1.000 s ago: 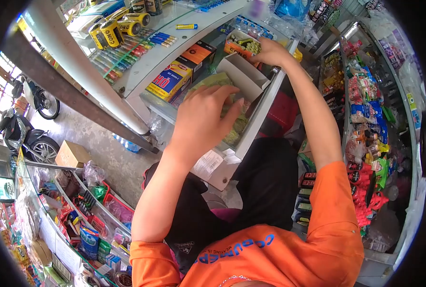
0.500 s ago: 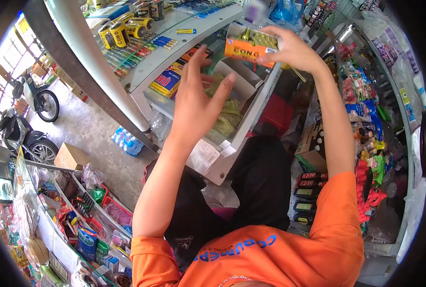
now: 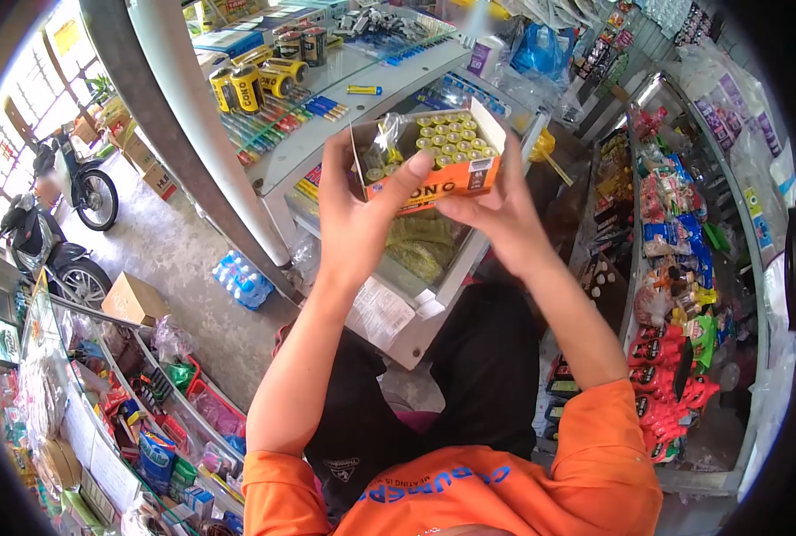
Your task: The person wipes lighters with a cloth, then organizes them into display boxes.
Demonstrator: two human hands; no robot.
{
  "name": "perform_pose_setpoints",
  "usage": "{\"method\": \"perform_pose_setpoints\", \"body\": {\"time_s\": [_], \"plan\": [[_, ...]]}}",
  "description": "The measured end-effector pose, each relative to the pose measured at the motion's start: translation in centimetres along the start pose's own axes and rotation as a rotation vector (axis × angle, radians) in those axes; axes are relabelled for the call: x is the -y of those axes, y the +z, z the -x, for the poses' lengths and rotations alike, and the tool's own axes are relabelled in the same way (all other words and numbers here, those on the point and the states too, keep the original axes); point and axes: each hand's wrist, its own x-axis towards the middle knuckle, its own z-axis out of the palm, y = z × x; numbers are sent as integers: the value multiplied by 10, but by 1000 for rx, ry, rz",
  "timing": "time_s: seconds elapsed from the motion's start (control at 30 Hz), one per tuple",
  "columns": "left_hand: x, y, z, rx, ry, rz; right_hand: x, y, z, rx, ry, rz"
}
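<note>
The orange box (image 3: 442, 174) shows black letters "ONO" on its front, the start hidden under a thumb. It is held up over the open drawer (image 3: 456, 259), between both hands. The left hand (image 3: 355, 214) clasps its left end, thumb across the front; the right hand (image 3: 498, 214) pinches the lower right edge. Its long side runs left to right, rising slightly rightwards. The open top faces upward, showing rows of gold battery tips (image 3: 451, 143).

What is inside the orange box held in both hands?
The orange box holds rows of upright batteries, only their yellow-green tops showing, with crumpled clear wrap at one end. The box walls hide their bodies and anything underneath.
</note>
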Motion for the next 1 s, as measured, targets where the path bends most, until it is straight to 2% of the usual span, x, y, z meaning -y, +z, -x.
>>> {"method": "perform_pose_setpoints", "body": {"time_s": [0.03,0.1,0.13,0.2,0.27,0.33,0.37,0.47,0.53,0.6,0.7,0.8,0.87,0.9,0.93,1.0], "plan": [[-1,2,2,-17,-3,9,-4,9,5,1,0,-1],[-3,8,6,-37,-6,9,-12,23,12,-106,191,-343],[-3,11,8,-40,-7,11,-15,25,12,-104,195,-340],[-3,14,9,-75,-15,22,-18,31,9,-71,158,-540],[-4,15,12,-48,-36,33,-18,33,4,-95,156,-539],[4,15,16,-91,204,-449,-12,28,-7,-77,209,-667],[4,14,19,-56,261,-595,-6,27,-14,-166,183,-613],[13,13,16,-89,372,-697,9,11,-57,-175,124,-616],[14,12,15,-78,425,-701,-6,-20,-107,-189,-16,-550],[14,11,14,-48,501,-724,-12,-41,-153,-211,-25,-673],[12,9,14,-12,503,-726,-39,-85,-221,-284,-4,-660],[8,7,12,15,543,-787,-59,-108,-273,-383,-37,-553],[5,9,14,90,520,-754,-64,-111,-296,-584,21,-261],[5,10,14,96,524,-735,-83,-128,-320,-684,-20,-192],[4,10,14,98,523,-740,-85,-129,-332,-685,-18,-197],[4,10,15,157,484,-688,-87,-132,-353,-833,87,-45]]}}
